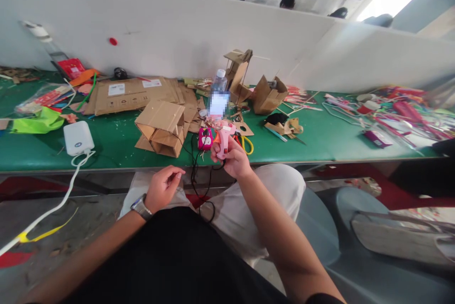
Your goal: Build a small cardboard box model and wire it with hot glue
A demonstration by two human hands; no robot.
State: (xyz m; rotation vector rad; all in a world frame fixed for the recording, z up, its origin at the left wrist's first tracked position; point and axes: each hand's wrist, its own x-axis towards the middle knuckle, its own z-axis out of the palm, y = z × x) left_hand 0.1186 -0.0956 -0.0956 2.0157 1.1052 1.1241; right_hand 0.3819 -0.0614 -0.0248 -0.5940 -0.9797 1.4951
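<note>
My right hand (236, 158) grips a pink hot glue gun (224, 136) by its handle at the table's front edge. A black cord (209, 178) hangs down below it, between my knees. My left hand (164, 187) hovers over my lap just in front of the table, fingers curled in and thumb across, with nothing visible in them. Nearest to that hand on the table stands a folded cardboard box form (161, 126). Beside the glue gun lie a small pink-purple box (205, 138) and yellow-handled scissors (248, 145), partly hidden by my right hand.
A clear bottle (220, 81) stands behind the glue gun. Flattened cardboard (124, 98) and a white power adapter (78, 137) are at left. Cardboard pieces (269, 95) are behind, and a colourful craft pile (401, 110) at right. A grey stool (316, 223) is beside me.
</note>
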